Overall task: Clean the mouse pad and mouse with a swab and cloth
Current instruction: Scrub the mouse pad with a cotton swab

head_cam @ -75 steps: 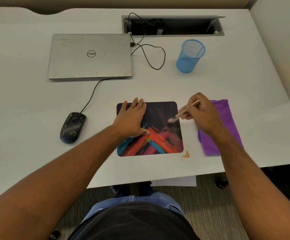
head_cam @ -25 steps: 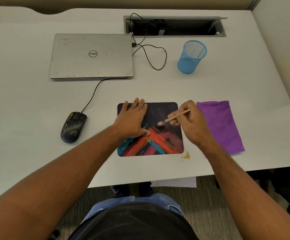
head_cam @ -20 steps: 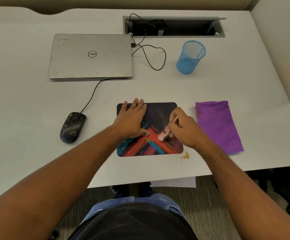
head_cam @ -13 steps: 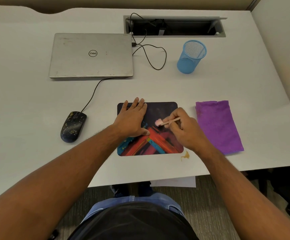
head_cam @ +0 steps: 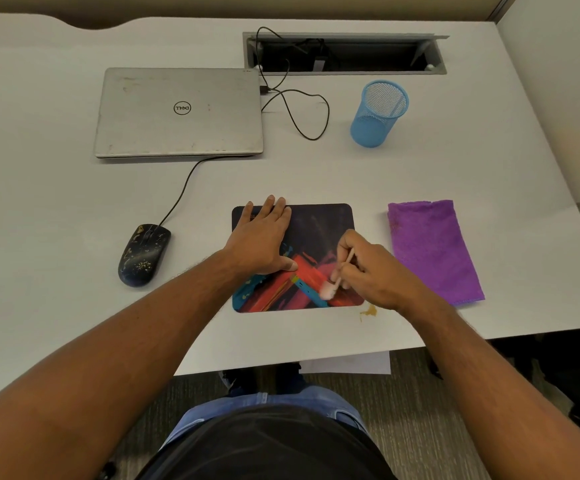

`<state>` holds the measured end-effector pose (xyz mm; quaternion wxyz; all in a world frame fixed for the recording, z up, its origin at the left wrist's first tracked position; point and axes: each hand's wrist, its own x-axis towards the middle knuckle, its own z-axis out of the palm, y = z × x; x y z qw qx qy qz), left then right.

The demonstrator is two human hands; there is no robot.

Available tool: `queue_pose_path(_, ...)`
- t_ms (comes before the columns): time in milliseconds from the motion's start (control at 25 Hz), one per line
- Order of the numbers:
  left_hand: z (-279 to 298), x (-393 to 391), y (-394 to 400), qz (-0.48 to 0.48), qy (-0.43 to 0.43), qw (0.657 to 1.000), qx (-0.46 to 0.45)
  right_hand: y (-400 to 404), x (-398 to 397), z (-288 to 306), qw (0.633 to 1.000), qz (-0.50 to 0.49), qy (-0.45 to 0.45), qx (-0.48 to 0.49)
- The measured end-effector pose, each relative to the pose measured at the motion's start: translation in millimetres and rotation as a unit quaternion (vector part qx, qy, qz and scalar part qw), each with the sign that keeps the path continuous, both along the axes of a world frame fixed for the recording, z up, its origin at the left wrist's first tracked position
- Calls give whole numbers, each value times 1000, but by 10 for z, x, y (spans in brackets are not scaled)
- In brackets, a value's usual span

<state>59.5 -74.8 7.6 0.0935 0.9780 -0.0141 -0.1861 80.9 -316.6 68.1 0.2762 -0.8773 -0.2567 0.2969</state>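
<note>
From the head camera, the mouse pad [head_cam: 319, 223] lies flat on the white surface [head_cam: 74, 202], right in front of the person. The left hand [head_cam: 262, 237] is spread open and pressed flat on the pad's left side. The right hand [head_cam: 373, 268] is pinched shut around the swab [head_cam: 337, 275], and its fluffy tip touches the pad near the front right corner.

To do this step well, I think the left hand should push down firmly so the pad does not slide. The swab should rub in short, soft strokes, row by row, so no spot gets missed. Pushing too hard could bend the thin stick.

The mouse [head_cam: 144, 255] waits well off to the left, with its cord running to the laptop [head_cam: 177, 110]. The purple cloth [head_cam: 432, 249] lies just to the right of the pad, with no hand on it. A small brown stain [head_cam: 368, 310] sits on the surface just past the pad's front right corner.
</note>
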Motion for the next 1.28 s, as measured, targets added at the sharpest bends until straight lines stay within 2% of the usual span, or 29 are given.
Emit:
queue_pose_path(200, 4, 1, 0, -3, -1, 1000, -1, -217, 18, 64, 983, -136, -25, 124)
queue_pose_path(400, 16, 7, -5, -5, 0, 1000, 5, -367, -65, -12, 995, -82, -43, -28)
queue_pose_path(600, 27, 4, -11, -1, 4, 1000, 3, -409, -44, 103, 974, -179, -63, 122)
queue_pose_path(840, 38, 6, -21, 1, 8, 1000, 6, -526, -156, -38, 989, -137, -58, 5)
queue_pose_path(1080, 36, 10, -30, 5, 10, 1000, 9, -477, -157, 32, 975, -179, -81, 105)
queue_pose_path(1280, 42, 5, -40, 5, 11, 1000, 11, -546, -203, -40, 987, -141, -81, -7)
